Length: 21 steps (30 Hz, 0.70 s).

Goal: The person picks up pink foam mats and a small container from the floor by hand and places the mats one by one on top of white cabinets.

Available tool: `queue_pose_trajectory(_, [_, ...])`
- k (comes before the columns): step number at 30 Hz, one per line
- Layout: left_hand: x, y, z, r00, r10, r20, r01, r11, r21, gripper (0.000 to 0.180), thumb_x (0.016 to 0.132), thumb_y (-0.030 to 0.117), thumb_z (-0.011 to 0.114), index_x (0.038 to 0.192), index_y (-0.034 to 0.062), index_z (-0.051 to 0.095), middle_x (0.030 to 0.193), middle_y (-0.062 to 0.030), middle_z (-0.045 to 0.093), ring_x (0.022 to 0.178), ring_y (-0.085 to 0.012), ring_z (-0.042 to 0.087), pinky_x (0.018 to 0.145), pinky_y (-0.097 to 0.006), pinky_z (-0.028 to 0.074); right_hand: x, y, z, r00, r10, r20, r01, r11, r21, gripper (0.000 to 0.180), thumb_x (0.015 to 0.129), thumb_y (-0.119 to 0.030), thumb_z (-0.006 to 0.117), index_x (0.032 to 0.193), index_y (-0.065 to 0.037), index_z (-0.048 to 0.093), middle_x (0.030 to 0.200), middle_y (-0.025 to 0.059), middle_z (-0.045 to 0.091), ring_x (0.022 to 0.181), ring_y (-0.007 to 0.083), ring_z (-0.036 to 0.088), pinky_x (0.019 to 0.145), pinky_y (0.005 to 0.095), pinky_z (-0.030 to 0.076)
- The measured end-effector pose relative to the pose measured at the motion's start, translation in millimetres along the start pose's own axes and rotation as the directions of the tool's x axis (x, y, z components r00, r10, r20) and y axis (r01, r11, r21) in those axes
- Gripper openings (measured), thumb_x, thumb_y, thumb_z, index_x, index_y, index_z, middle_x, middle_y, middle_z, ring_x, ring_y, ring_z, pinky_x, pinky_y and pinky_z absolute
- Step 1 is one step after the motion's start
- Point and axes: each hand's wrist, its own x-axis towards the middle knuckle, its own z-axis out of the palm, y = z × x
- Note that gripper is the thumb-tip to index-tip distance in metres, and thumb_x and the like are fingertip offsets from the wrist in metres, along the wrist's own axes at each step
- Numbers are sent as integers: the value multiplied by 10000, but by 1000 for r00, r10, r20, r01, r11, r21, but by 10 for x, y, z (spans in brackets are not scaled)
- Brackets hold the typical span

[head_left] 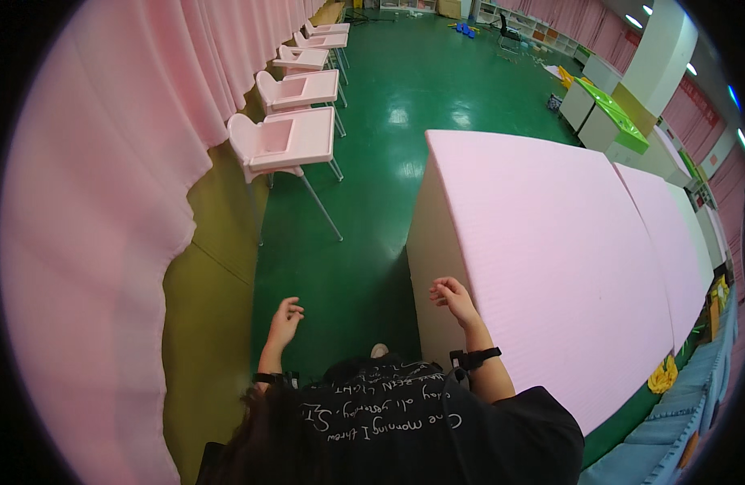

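Note:
My left hand point(286, 321) hangs over the green floor at the lower middle, its fingers loosely bent and a little apart, with nothing in it. My right hand point(454, 299) is beside the near left edge of a large table with a pink padded top point(558, 242). Its fingers curl loosely with gaps between them, and I see no object in it. Whether this hand touches the table's edge, I cannot tell. Dark bands sit on both my forearms.
Pink high chairs point(296, 141) with thin metal legs stand in a row along the pink curtain point(106, 202) at the left. Green-topped white cabinets point(607, 113) and a pillar point(659, 56) are at the far right. Blue cloth point(671, 428) and a yellow item point(662, 374) lie right of the table.

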Motion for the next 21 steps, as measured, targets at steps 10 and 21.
queue_pose_trajectory(10, [2181,2,-300,992,-114,-62,99,976,-195,217,838,37,424,1036,47,514,861,-44,579,760,-121,560,631,-235,430,2171,-542,50,974,58,-219,-7,975,224,100,867,-154,455,900,-75,509,778,51,573,669,132,553,576,245,450])
queue_pose_trajectory(21, [5863,559,-669,980,-97,-174,22,919,-393,161,844,94,458,983,74,538,841,-37,592,721,-116,563,603,-231,440,5124,-1501,287,969,21,-247,20,986,164,134,846,-174,480,916,-64,511,792,52,577,678,140,565,602,257,461])
